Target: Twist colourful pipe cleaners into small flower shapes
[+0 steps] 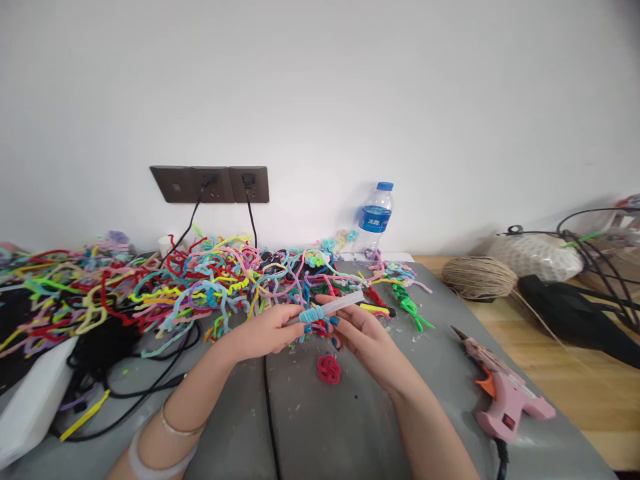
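Observation:
My left hand (273, 330) grips the lower end of a translucent whitish stick (345, 303), which looks like a glue stick and tilts up to the right. Around the stick's middle runs a coil of light blue pipe cleaner (313, 314). The fingers of my right hand (367, 340) are closed at the coil's right side, pinching the pipe cleaner; some fingertips are hidden behind the stick. Just below the hands, a crimson flower shape (329, 369) made of pipe cleaner lies flat on the grey table mat (350, 433).
A tangled heap of coloured pipe cleaners (200, 273) spreads along the wall. A water bottle (375, 220) stands behind. At the right lie a pink glue gun (510, 393) and a twine ball (477, 278). A black cable (270, 413) crosses the mat; a white block (37, 400) sits left.

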### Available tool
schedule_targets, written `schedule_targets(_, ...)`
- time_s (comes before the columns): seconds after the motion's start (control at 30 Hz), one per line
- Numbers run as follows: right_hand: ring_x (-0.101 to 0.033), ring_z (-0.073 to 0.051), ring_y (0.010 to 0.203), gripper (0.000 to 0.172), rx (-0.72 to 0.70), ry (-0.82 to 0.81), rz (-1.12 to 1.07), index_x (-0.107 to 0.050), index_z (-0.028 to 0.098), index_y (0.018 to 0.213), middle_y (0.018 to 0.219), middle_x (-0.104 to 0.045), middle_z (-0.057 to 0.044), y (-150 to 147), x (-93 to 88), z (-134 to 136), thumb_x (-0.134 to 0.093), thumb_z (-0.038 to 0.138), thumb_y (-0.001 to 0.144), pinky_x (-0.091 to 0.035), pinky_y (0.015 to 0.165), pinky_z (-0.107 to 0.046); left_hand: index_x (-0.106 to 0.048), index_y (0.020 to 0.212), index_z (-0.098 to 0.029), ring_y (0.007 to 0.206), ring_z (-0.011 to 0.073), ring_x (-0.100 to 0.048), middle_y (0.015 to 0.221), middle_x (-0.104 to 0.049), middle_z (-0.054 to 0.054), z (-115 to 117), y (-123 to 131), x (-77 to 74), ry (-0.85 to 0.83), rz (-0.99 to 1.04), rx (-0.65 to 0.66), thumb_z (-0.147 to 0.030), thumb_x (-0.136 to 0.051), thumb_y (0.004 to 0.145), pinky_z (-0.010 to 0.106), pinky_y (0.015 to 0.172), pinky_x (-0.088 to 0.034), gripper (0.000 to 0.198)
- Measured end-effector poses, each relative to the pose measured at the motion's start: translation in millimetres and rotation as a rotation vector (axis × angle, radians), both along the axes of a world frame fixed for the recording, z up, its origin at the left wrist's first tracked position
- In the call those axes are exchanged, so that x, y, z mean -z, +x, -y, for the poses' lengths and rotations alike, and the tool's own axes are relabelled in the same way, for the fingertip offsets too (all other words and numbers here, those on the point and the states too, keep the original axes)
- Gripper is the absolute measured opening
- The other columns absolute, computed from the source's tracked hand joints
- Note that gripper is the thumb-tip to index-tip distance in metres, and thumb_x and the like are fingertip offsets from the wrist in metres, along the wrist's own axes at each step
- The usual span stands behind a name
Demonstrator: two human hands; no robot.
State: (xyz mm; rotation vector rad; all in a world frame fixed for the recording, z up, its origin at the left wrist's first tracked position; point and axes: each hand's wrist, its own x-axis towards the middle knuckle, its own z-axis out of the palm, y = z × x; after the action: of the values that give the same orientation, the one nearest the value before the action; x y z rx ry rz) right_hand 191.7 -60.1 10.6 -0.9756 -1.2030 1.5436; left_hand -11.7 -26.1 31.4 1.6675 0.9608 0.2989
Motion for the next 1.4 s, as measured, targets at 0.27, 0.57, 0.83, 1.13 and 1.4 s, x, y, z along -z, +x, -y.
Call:
schedule_targets(0.27, -0.047, -0.012, 0.057, 0.036, 0.039, 0.022, 0.154, -0.070, 0.016, 0.086, 0.067, -0.059, -0.001, -8, 1.9, 1, -0.070, 0.051, 0.077, -0.039, 0.052, -0.024, -0.055, 0.099, -0.016, 0.047, 0.0078, -0.033, 0.062, -0.036, -0.007, 5, 6, 0.3, -0.005, -0.065, 0.045, -0.042, -0.045, 0.093, 0.019, 0.043, -0.026, 0.029)
schedule_targets(0.57, -0.043, -0.011, 0.051, 0.048, 0.157, 0.030, 0.101, -0.070, 0.016, 0.073, 0.056, -0.052, 0.001, -20, 15.4, -2, -0.069, 0.063, 0.071, -0.036, 0.049, -0.026, -0.054, 0.114, -0.017, 0.059, 0.0100, -0.038, 0.072, -0.042, -0.005, 3, 7, 2.6, 0.107, -0.025, -0.019, -0.035, -0.046, 0.092, 0.021, 0.052, -0.031, 0.029)
schedule_targets(0.83, -0.049, -0.011, 0.050, 0.042, 0.248, -0.008, -0.053, -0.061, 0.019, 0.087, 0.065, -0.060, 0.001, -23, 16.3, -2, -0.075, 0.056, 0.071, -0.036, 0.049, -0.025, -0.049, 0.097, -0.020, 0.051, 0.0080, -0.033, 0.065, -0.037, -0.008, 2, 5, 8.4, 0.046, 0.018, -0.020, -0.037, -0.047, 0.092, 0.020, 0.047, -0.027, 0.018)
schedule_targets(1.13, -0.052, -0.011, 0.053, 0.046, 0.137, -0.042, -0.037, -0.060, 0.017, 0.082, 0.062, -0.057, 0.003, -18, 22.0, -7, -0.077, 0.058, 0.067, -0.037, 0.047, -0.023, -0.050, 0.096, -0.020, 0.053, 0.0084, -0.034, 0.066, -0.038, -0.008, 2, 8, 9.4, 0.095, -0.024, -0.009, -0.035, -0.047, 0.092, 0.021, 0.050, -0.028, 0.016)
schedule_targets(1.4, -0.056, -0.013, 0.065, 0.041, 0.093, -0.015, -0.086, -0.062, 0.019, 0.089, 0.082, -0.060, -0.001, -20, 20.4, 0, -0.077, 0.052, 0.071, -0.048, 0.055, -0.025, -0.047, 0.092, -0.020, 0.061, 0.0110, -0.040, 0.071, -0.042, -0.006, 3, 8, 13.8, 0.162, -0.079, -0.035, -0.039, -0.048, 0.091, 0.022, 0.055, -0.029, 0.018)
